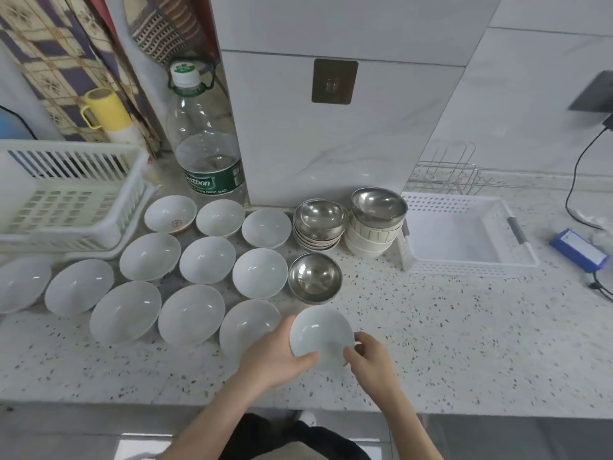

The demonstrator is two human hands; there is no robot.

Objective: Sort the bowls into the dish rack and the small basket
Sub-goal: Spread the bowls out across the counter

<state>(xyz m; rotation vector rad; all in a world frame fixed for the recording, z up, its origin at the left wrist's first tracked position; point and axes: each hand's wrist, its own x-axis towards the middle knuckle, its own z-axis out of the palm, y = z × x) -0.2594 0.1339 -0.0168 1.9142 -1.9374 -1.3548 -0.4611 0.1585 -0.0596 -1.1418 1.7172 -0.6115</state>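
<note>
A small white bowl (321, 336) is held tilted just above the counter's front middle. My left hand (275, 355) grips its left rim with the thumb over the edge. My right hand (370, 358) pinches its right rim. Several white bowls (207, 258) lie spread over the left half of the counter. A single steel bowl (314, 277) sits behind the held bowl. Two stacks stand farther back: steel bowls on saucers (320, 224) and a steel bowl atop white ribbed bowls (376, 220). The white dish rack (71, 197) is at the far left; the small white basket (464, 234) is at the right.
A large water bottle (207, 137) stands behind the bowls beside a white cabinet corner. A yellow mug (106, 109) sits behind the dish rack. A wire rack (447, 174) is behind the basket. A blue box (578, 250) and black cables lie at the far right.
</note>
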